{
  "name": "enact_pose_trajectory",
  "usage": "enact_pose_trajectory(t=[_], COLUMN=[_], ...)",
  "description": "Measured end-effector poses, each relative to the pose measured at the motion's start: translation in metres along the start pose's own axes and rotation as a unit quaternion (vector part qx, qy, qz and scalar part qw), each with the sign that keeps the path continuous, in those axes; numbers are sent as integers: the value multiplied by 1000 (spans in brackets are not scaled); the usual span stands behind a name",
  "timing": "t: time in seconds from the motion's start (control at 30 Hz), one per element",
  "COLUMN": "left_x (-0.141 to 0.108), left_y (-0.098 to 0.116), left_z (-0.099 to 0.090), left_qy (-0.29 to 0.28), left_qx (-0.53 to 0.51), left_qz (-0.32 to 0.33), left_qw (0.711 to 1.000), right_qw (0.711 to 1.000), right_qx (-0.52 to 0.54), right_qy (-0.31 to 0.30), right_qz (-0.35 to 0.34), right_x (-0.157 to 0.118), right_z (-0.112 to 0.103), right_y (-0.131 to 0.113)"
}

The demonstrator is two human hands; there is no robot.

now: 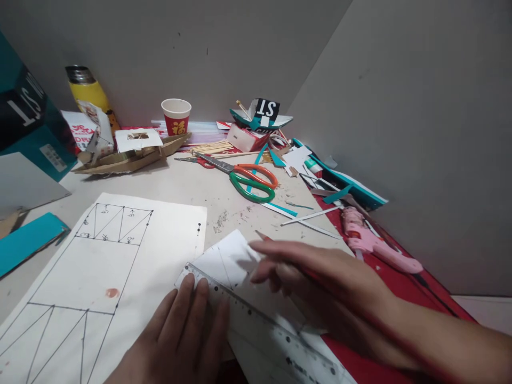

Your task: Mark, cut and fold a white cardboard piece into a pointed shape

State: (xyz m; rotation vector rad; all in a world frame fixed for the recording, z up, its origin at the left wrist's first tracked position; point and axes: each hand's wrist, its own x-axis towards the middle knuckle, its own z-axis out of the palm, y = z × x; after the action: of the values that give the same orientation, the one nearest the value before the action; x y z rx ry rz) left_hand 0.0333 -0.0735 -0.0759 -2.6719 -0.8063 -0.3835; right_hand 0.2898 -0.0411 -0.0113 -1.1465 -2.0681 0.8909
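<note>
My left hand [180, 325] presses its spread fingertips on the near end of a clear ruler [250, 311], which lies slantwise over a small white paper [224, 261] with thin pencil lines. Above the paper's right part is my right hand [304, 272], its fingers closed round a pencil [262, 235] whose tip points up and left, off the paper. To the left lies a large white sheet [80, 272] with a drawn frame of straight and diagonal lines and a small reddish stain.
Orange-and-green scissors [254, 181] lie beyond the paper. Behind stand a paper cup [176, 117], a yellow bottle [90, 93] and a cardboard boat shape [132, 160]. A pink glue gun [376, 245] and card scraps lie right. A teal box [36, 117] is left.
</note>
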Motion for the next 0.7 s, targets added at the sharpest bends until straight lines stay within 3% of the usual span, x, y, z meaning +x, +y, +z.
enact_pose_trajectory(t=[0.07, 0.23, 0.47, 0.7], left_x=[-1, -2, -2, 0], left_y=[1, 2, 3, -2], left_z=[-1, -5, -8, -11], left_qy=[-5, -18, -30, -35], left_qx=[-7, -29, -32, -15], left_qz=[-4, -8, -5, 11], left_qw=[1000, 999, 999, 999], right_qw=[990, 930, 885, 878], right_qx=[109, 326, 405, 414], right_qy=[-23, -1, 40, 52], right_qz=[90, 170, 227, 234], right_x=[10, 34, 44, 46], right_z=[9, 37, 50, 52], right_y=[5, 12, 15, 15])
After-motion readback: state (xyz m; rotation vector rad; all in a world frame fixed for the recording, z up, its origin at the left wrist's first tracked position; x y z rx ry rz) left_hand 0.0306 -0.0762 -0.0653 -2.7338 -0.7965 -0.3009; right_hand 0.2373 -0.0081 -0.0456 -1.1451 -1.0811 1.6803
